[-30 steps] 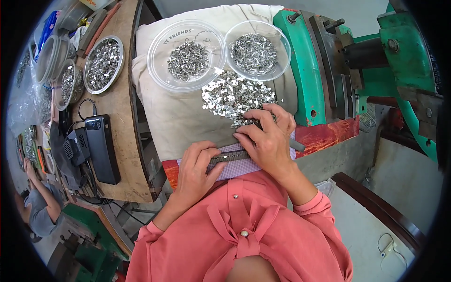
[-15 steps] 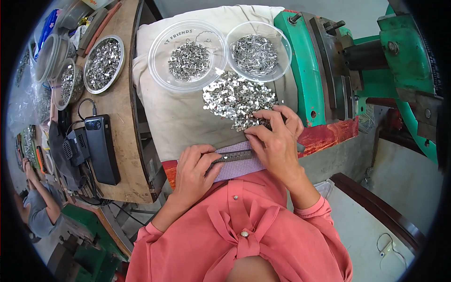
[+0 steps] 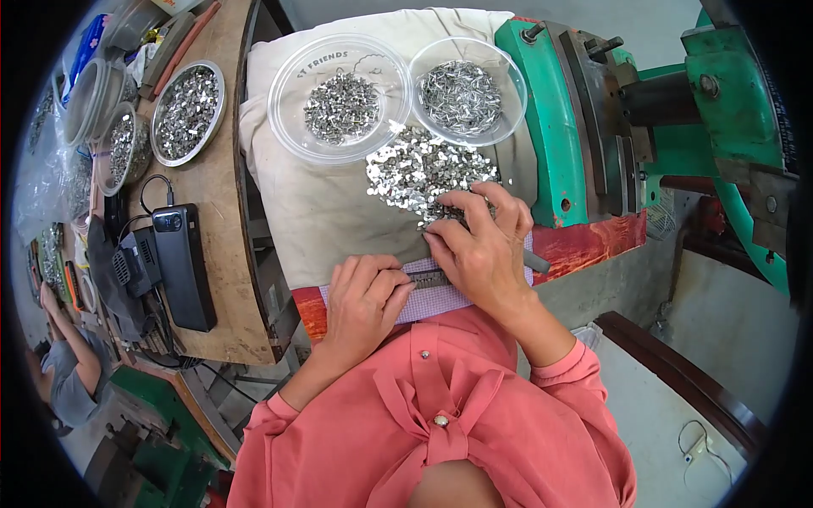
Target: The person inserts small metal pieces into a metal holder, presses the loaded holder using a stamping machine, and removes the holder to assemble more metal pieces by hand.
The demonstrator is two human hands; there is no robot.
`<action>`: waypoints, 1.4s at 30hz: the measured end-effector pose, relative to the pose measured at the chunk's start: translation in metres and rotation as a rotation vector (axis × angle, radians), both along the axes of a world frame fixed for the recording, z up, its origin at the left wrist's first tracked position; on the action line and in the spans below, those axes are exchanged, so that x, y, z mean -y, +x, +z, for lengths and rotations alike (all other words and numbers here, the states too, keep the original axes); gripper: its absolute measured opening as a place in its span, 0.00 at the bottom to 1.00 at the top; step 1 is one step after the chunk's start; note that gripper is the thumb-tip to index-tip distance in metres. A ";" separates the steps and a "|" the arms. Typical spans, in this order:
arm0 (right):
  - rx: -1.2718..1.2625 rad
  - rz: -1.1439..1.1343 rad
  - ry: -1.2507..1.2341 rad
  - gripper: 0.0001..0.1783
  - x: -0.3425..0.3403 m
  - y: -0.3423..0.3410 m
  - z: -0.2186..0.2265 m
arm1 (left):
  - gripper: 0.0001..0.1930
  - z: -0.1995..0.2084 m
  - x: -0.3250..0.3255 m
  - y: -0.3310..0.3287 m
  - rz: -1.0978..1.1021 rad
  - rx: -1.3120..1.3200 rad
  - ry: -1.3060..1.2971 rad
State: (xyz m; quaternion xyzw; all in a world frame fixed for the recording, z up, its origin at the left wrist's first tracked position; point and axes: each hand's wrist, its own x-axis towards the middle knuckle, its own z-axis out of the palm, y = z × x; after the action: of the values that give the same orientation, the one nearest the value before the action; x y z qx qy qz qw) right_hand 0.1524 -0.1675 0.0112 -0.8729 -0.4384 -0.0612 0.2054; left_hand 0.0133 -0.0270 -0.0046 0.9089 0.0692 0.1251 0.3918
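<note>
A narrow dark metal strip with ruler-like marks [image 3: 429,278] lies across a checked purple cloth [image 3: 436,303] on my lap. My left hand [image 3: 364,300] has its fingers curled on the strip's left end, thumb along the near side. My right hand [image 3: 483,250] arches over the strip's right part, which it hides. Its thumb and bent fingers reach into the near edge of a loose pile of small shiny metal pieces [image 3: 419,182]; what lies between the fingertips is too small to make out. A grey rod-like end [image 3: 536,262] sticks out beside the right wrist.
Two clear tubs of small metal parts, a wide one [image 3: 292,135] and a smaller one [image 3: 515,106], stand behind the pile. A green machine [image 3: 555,144] borders the right. Left, a wooden bench [image 3: 222,254] carries a metal-parts bowl [image 3: 218,127] and a black power bank [image 3: 185,271]. Another person's arm [image 3: 72,330] shows far left.
My right hand has shifted left and slightly farther, deeper over the pile's near edge. My left hand has moved a little right along the strip. The grey end shows more.
</note>
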 end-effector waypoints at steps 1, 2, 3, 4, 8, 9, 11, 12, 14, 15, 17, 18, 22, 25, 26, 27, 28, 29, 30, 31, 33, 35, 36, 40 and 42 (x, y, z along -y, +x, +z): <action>0.013 0.011 -0.002 0.08 -0.001 0.000 -0.001 | 0.10 0.001 0.000 0.000 0.000 0.000 0.000; 0.027 0.023 -0.004 0.08 -0.001 0.001 -0.002 | 0.12 0.002 -0.001 -0.001 -0.011 -0.013 -0.008; 0.026 0.022 -0.005 0.08 -0.001 0.001 0.000 | 0.13 0.003 -0.002 -0.002 -0.022 -0.025 -0.017; -0.032 0.032 0.025 0.08 0.000 0.002 0.003 | 0.13 0.002 -0.002 -0.003 -0.021 -0.026 -0.016; -0.148 0.094 0.081 0.07 0.004 0.000 0.003 | 0.16 0.000 -0.006 -0.010 0.004 -0.008 -0.109; -0.148 0.092 0.082 0.07 0.004 -0.001 0.002 | 0.16 0.000 -0.006 -0.011 0.015 -0.004 -0.132; -0.153 0.085 0.065 0.07 0.003 -0.004 -0.002 | 0.16 0.000 -0.007 -0.011 0.007 -0.004 -0.120; -0.153 0.084 0.065 0.07 0.004 -0.003 -0.002 | 0.16 0.000 -0.007 -0.011 0.001 -0.004 -0.108; -0.157 0.079 0.055 0.07 0.005 -0.002 -0.001 | 0.15 -0.001 -0.008 -0.010 -0.013 -0.008 -0.096; -0.156 0.079 0.054 0.07 0.006 -0.002 0.000 | 0.15 -0.001 -0.008 -0.010 -0.027 -0.013 -0.084; -0.170 0.079 0.090 0.08 0.011 -0.004 0.002 | 0.14 0.000 -0.009 -0.010 -0.034 -0.011 -0.083; -0.170 0.080 0.090 0.08 0.015 -0.005 0.004 | 0.14 0.000 -0.009 -0.010 -0.042 -0.011 -0.083; -0.193 0.088 0.097 0.09 0.032 -0.016 0.010 | 0.12 -0.001 -0.008 -0.009 -0.033 0.003 -0.092; -0.204 0.101 0.061 0.08 0.040 -0.024 0.007 | 0.12 0.001 -0.009 -0.007 -0.034 -0.007 -0.068; -0.224 0.100 0.054 0.08 0.041 -0.025 0.007 | 0.12 0.001 -0.009 -0.006 -0.046 -0.003 -0.043; -0.243 0.100 0.048 0.09 0.041 -0.025 0.007 | 0.12 0.002 -0.009 -0.006 -0.057 0.000 -0.017; -0.242 0.097 0.047 0.09 0.041 -0.024 0.007 | 0.12 0.001 -0.009 -0.005 -0.059 0.001 -0.018; -0.224 0.090 0.062 0.09 0.039 -0.021 0.007 | 0.13 0.001 -0.009 -0.006 -0.056 -0.005 -0.034; -0.207 0.083 0.077 0.10 0.037 -0.017 0.008 | 0.13 0.001 -0.009 -0.006 -0.053 -0.010 -0.050; -0.207 0.084 0.078 0.10 0.034 -0.013 0.007 | 0.13 0.001 -0.009 -0.006 -0.052 -0.011 -0.049; -0.125 0.073 0.091 0.11 0.024 -0.004 0.003 | 0.15 0.001 -0.009 -0.007 -0.048 -0.016 -0.044; -0.108 0.089 0.101 0.11 0.012 0.004 -0.001 | 0.16 0.001 -0.008 -0.007 -0.055 -0.028 -0.024; -0.087 0.111 0.085 0.11 0.007 0.007 -0.003 | 0.16 0.001 -0.008 -0.007 -0.065 -0.039 -0.005; -0.043 0.201 0.031 0.07 -0.003 0.015 -0.004 | 0.17 0.002 -0.008 -0.008 -0.060 -0.046 -0.008; -0.024 0.235 0.001 0.05 -0.004 0.016 -0.002 | 0.17 0.001 -0.008 -0.010 -0.050 -0.034 -0.037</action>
State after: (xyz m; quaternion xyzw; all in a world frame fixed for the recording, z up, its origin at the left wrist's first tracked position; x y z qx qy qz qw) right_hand 0.1681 -0.1633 0.0096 -0.8161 -0.5349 -0.0264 0.2171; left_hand 0.0037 -0.0187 -0.0037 0.9050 0.0552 0.0985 0.4102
